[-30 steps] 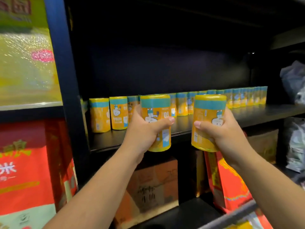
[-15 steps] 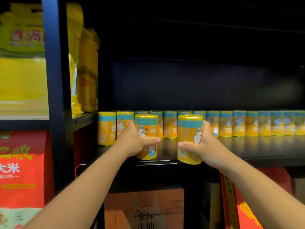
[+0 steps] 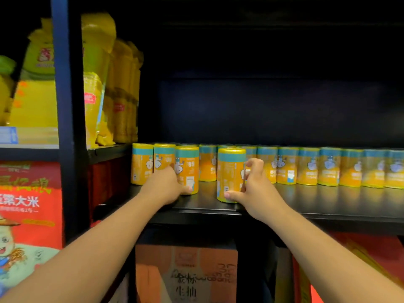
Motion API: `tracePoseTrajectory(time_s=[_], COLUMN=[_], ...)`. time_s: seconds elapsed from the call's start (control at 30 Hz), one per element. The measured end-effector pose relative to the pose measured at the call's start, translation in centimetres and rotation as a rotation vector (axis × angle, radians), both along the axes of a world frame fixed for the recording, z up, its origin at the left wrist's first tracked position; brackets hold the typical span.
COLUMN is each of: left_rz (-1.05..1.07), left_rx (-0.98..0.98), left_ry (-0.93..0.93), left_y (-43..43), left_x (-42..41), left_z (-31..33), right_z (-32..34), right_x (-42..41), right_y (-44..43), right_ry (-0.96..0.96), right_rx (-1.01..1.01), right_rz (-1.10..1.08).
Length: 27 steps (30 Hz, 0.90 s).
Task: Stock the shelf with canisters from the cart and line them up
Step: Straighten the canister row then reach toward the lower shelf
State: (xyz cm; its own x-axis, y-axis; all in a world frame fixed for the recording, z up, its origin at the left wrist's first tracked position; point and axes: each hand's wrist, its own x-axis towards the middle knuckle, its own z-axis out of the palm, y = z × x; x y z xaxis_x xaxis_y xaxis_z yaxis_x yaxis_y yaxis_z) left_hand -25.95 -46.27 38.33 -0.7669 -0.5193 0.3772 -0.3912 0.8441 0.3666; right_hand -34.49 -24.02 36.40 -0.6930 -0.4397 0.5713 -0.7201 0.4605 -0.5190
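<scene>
Two yellow canisters with teal bands stand upright on the black shelf [image 3: 317, 204], in front of a long back row of canisters [image 3: 328, 167]. My left hand [image 3: 164, 186] grips the left canister [image 3: 189, 165] from its left side, thumb across its lower front; it stands beside two canisters at the row's left end [image 3: 142, 165]. My right hand [image 3: 258, 191] holds the right canister [image 3: 229, 171] from its right side, thumb at the base and fingers curled near the top. This canister stands nearer the shelf's front edge. The cart is out of view.
A dark blue upright post [image 3: 67, 127] borders the shelf on the left. Yellow bags [image 3: 122, 95] fill the neighbouring shelf, red rice bags [image 3: 28, 204] sit lower left, and a cardboard box [image 3: 185, 274] stands under the shelf. Bare shelf surface runs along the front to the right.
Both hands carried their canisters forward from mid-air and set them down on the shelf. The left canister now stands closer to the back row than the right one.
</scene>
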Motion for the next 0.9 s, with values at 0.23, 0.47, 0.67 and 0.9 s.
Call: tracePoseTrajectory(time_s=[0.23,0.47,0.67,0.9], left_rz=[-0.095,-0.021,0.004,-0.005], left_rx=[-0.247,-0.215,-0.176,-0.156], left_ry=[-0.043,-0.218,-0.319,-0.297], left_y=[2.9,2.9,1.9,0.4], left_x=[2.5,0.6,-1.9,-3.9], left_z=[-1.6,-0.9,0.1,0.5], right_z=[-0.3,-0.4,-0.1,-0.1], right_x=[-1.1,-1.6,-1.7,-1.7], right_y=[-0.3,-0.3,-0.4,-0.4], right_ry=[0.099,0.078,0.036,0.015], right_rx=[0.191,0.321,0.383,0.401], right_rz=[-0.003,0.060,0.070,0.075])
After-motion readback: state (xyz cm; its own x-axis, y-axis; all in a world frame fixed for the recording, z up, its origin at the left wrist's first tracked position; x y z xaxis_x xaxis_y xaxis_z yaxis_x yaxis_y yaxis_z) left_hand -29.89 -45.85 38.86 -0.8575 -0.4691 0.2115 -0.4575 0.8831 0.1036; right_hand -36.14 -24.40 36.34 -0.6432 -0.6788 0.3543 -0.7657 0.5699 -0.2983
